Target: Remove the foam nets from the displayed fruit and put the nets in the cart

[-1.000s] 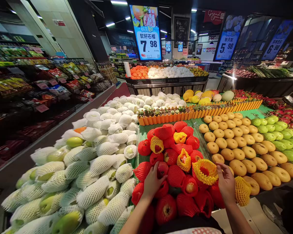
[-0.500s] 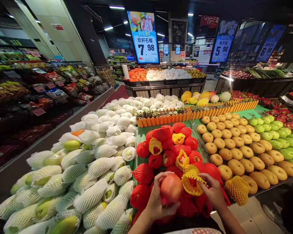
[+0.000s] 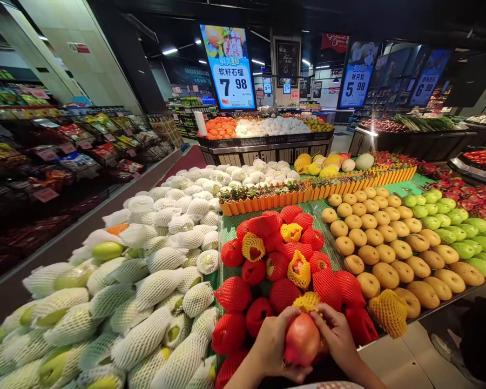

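Observation:
A reddish-pink pomegranate (image 3: pixel 302 339) is low in the middle of the head view, between my two hands. My left hand (image 3: pixel 270 341) wraps round its left side and underside. At its top and right side, my right hand (image 3: pixel 337 336) has its fingers closed on a yellow foam net sleeve (image 3: pixel 308 300). The net presses against the far side of the pomegranate; how much of the fruit it covers is hidden. Just beyond my hands lie pomegranates in red foam nets (image 3: pixel 284 294), several with yellow sleeves (image 3: pixel 298 270).
Mangoes in white nets (image 3: pixel 160 285) fill the left side. Rows of brown pears (image 3: pixel 386 274) and green fruit (image 3: pixel 461 232) lie right. A loose yellow net (image 3: pixel 389 313) hangs over the front edge. An orange planter fence (image 3: pixel 263 204) crosses behind. Price screens (image 3: pixel 229 70) stand farther back.
My hands have come together. The right hand brought the yellow net sleeve left onto the pomegranate, while the left hand moved the fruit slightly right and down. The view turned slightly right.

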Demonstrator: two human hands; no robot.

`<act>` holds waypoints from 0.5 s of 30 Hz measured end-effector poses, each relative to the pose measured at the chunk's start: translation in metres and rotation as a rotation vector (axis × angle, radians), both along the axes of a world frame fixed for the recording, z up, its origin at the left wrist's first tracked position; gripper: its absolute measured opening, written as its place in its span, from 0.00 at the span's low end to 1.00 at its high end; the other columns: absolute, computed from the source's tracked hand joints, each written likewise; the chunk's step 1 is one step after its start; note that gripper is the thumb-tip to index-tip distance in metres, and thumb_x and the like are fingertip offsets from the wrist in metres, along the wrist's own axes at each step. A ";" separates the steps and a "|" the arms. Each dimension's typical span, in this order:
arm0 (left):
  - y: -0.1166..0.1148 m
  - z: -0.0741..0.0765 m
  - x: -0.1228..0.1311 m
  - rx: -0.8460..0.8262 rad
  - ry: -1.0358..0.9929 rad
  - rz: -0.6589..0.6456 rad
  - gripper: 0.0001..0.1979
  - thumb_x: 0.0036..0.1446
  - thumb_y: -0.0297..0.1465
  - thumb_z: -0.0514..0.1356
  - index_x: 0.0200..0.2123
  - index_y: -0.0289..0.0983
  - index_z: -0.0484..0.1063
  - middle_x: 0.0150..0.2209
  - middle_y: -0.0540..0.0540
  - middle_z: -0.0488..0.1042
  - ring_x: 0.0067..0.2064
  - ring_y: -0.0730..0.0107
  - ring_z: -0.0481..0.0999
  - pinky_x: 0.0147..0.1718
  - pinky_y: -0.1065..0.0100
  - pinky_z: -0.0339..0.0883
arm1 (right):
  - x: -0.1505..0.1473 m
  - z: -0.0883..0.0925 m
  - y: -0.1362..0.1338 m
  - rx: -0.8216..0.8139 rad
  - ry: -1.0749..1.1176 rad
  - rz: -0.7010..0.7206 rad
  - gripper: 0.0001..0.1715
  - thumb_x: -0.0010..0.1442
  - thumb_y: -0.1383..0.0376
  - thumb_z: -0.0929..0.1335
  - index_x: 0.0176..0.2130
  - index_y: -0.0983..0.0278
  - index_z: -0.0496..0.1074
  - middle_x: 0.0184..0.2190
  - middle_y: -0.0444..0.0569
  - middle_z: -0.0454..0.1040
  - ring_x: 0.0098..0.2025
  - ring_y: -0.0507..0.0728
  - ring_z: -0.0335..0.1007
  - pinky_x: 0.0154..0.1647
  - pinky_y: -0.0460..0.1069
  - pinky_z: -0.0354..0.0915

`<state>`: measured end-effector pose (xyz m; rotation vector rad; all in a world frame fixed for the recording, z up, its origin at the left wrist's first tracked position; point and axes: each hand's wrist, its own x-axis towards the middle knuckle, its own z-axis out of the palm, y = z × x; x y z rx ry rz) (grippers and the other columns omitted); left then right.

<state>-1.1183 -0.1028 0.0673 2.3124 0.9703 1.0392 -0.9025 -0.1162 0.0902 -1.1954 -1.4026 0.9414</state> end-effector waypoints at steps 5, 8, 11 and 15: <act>0.006 -0.004 0.001 -0.038 0.052 0.080 0.51 0.35 0.46 0.77 0.63 0.42 0.68 0.50 0.41 0.84 0.45 0.48 0.87 0.43 0.56 0.84 | -0.001 -0.002 -0.004 0.102 -0.096 -0.090 0.18 0.69 0.48 0.71 0.38 0.56 0.84 0.35 0.47 0.87 0.36 0.59 0.84 0.39 0.48 0.77; 0.011 -0.005 0.004 -0.046 0.103 0.101 0.49 0.39 0.42 0.78 0.65 0.42 0.67 0.56 0.38 0.82 0.53 0.45 0.86 0.48 0.56 0.84 | 0.000 0.002 -0.005 0.209 -0.156 -0.058 0.15 0.71 0.53 0.70 0.40 0.55 0.84 0.37 0.47 0.88 0.39 0.59 0.86 0.41 0.49 0.78; 0.014 -0.009 0.009 -0.025 0.189 0.154 0.48 0.42 0.38 0.76 0.68 0.41 0.67 0.60 0.35 0.80 0.58 0.42 0.84 0.48 0.54 0.84 | 0.001 0.006 -0.006 0.345 -0.279 -0.004 0.12 0.72 0.59 0.69 0.45 0.55 0.84 0.38 0.48 0.88 0.39 0.59 0.86 0.42 0.50 0.79; 0.015 -0.019 0.014 0.057 0.255 0.232 0.43 0.48 0.30 0.69 0.69 0.42 0.66 0.61 0.35 0.79 0.54 0.47 0.86 0.42 0.58 0.85 | -0.001 0.014 -0.006 0.571 -0.519 0.102 0.14 0.74 0.63 0.67 0.44 0.56 0.84 0.28 0.46 0.83 0.28 0.55 0.80 0.31 0.48 0.72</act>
